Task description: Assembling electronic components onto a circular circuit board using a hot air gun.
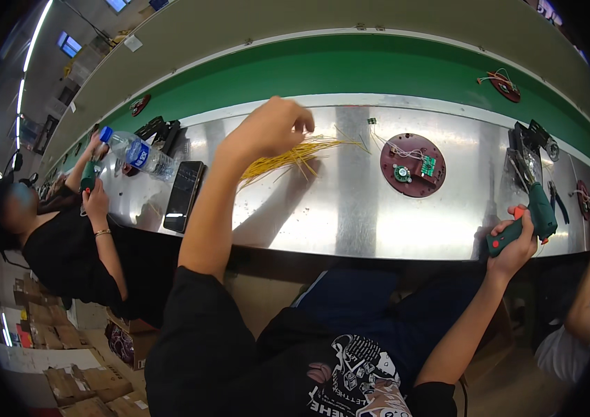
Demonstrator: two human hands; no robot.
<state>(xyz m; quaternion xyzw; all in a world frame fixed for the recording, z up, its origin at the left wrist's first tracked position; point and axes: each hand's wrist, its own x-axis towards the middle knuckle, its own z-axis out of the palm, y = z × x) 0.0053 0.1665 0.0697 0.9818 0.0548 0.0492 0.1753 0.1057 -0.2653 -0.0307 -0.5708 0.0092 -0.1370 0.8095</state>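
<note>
Yellow wires (pixel 277 164): on steel table (pixel 323 219), nine o'clock from maroon disc (pixel 413 187).
Left hand (pixel 273 127): above wires; cannot tell its grip's state.
Disc: carries circuit boards (pixel 428 166).
Right hand (pixel 514 251): disc's four o'clock, grip clamped on green power tool (pixel 540 214).

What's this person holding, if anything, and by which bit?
The right hand grips a green gun-shaped tool by its handle. The left hand is near yellow strands; whether it holds anything can't be told.

At twelve o'clock, the left hand (pixel 272 130) conceals any grip, its forearm masking some yellow wires (pixel 288 159), and towards four a co-worker's white sleeve (pixel 573 347) gets cropped!
</note>
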